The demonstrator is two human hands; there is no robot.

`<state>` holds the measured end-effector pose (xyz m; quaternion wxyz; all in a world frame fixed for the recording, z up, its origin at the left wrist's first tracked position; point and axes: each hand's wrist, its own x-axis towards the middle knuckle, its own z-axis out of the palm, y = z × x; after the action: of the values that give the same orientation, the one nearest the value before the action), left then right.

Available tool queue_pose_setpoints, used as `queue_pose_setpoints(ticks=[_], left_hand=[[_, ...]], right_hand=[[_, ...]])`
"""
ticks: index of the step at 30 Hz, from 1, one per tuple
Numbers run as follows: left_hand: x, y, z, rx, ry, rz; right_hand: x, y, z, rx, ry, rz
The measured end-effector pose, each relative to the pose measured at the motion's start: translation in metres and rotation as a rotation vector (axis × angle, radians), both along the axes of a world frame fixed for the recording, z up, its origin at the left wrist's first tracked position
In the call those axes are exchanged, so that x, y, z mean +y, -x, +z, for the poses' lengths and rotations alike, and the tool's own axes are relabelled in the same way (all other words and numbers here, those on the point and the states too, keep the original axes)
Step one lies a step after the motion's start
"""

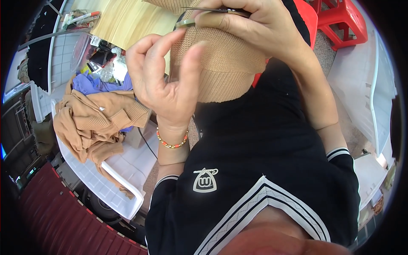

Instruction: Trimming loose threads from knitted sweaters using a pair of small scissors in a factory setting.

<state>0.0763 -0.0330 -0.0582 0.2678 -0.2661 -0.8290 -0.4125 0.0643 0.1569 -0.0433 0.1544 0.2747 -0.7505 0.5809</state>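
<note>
A tan knitted piece (225, 55) with a ribbed edge hangs over my lap at the table's near edge. My right hand (259, 29) pinches a slim dark metal tool (212, 9) that looks like thread snips, over the knit's upper part. A small pale strip (185, 23) shows by its thumb tip; I cannot tell what it is. On the left, my left hand (165, 76) has its thumb and fingers apart. Its index fingertip reaches the knit beside the pale strip. An orange and gold beaded bracelet (171, 145) circles that wrist.
The wooden table (127, 21) holds more tan knit (170, 5) at the top. To the left, tan knitwear (97, 119) and purple cloth (97, 83) are heaped over a white plastic bin (80, 163). Red stools (343, 25) and a translucent bin (357, 80) stand on the right.
</note>
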Motion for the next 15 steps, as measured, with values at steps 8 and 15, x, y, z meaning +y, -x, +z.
queue_pose_setpoints(ticks=[8,15], left_hand=[[0.005,0.006,0.0,0.025,-0.022,0.026],[-0.002,0.009,-0.004,-0.063,-0.175,-0.024]], right_hand=[[0.001,0.014,-0.015,0.176,0.011,0.027],[-0.003,0.02,-0.015,0.356,-0.006,0.061]])
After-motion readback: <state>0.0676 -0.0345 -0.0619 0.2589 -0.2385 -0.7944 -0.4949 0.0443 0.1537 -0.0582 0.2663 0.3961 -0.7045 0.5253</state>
